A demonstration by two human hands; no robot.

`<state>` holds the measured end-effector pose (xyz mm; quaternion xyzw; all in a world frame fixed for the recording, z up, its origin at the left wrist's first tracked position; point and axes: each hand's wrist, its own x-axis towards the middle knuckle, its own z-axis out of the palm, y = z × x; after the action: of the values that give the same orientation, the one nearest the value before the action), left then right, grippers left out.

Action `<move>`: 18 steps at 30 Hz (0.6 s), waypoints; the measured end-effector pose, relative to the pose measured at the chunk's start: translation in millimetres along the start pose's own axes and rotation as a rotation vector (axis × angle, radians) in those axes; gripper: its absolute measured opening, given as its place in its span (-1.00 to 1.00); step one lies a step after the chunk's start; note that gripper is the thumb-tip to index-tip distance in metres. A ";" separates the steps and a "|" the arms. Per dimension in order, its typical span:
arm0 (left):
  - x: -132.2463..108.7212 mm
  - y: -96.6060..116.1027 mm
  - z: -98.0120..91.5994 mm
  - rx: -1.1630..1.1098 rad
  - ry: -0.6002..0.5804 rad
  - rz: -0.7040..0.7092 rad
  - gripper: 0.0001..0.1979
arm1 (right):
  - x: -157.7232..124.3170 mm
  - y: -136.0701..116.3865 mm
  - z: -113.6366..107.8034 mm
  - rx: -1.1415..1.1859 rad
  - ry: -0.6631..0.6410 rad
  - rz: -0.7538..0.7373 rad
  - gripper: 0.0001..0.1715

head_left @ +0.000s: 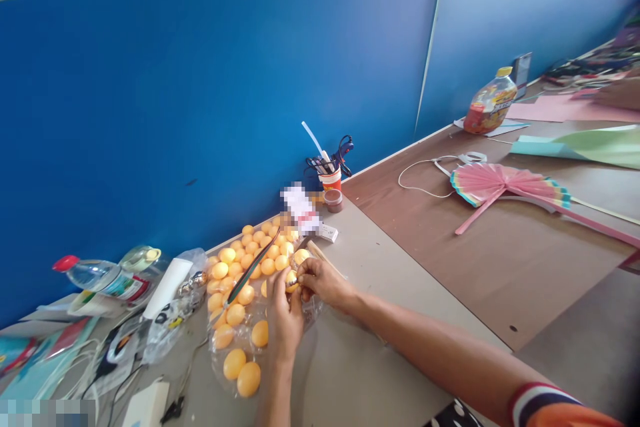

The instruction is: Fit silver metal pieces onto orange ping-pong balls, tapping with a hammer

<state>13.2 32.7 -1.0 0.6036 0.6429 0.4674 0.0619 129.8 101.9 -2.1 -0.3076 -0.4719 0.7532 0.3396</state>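
Observation:
In the head view, my left hand point(286, 320) is closed with its fingertips on an orange ball point(291, 279), which looks like a ping-pong ball. My right hand point(324, 282) pinches at the right side of that ball. Whatever small item its fingers may grip is hidden. Several more orange balls point(249, 379) lie just left of and beyond my hands, on and in clear plastic wrapping point(220, 363). A long dark tool with a slim blade point(253, 268) rests slanted over the balls.
A red and white cup point(331, 179) holding pens and a cable stands against the blue wall point(225, 80). Plastic bottles point(105, 277), bags and cords crowd the left. A pink paper fan point(505, 185) and a juice bottle point(490, 107) occupy the brown table at right.

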 end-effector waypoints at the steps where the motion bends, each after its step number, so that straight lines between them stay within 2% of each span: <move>1: -0.2 0.8 0.6 -0.005 -0.001 -0.003 -0.71 | 0.0 0.5 0.2 0.001 0.006 -0.006 -0.81; 7: 0.2 2.3 -0.5 -0.101 -0.026 -0.082 -0.69 | 2.4 2.0 -2.4 0.133 -0.060 0.016 -0.60; 11: 2.9 2.8 -9.0 -0.221 -0.059 -0.201 -0.59 | 5.0 -6.6 -9.8 0.242 -0.085 0.014 -0.68; 13: 4.1 3.5 -13.3 -0.260 -0.050 -0.274 -0.54 | 6.5 -9.2 -14.0 0.084 -0.026 -0.010 -0.82; 15: 4.7 3.5 -16.0 -0.293 -0.035 -0.325 -0.50 | 6.2 -7.1 -16.4 -0.238 0.025 -0.070 -0.94; 18: 4.7 1.1 -16.4 -0.356 0.007 -0.343 -0.48 | 0.1 3.0 -14.2 -0.760 -0.030 -0.300 -0.87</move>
<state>2.2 27.8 11.2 0.4635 0.6438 0.5580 0.2434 140.2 108.1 -10.0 -0.3281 -0.7610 0.4719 0.3009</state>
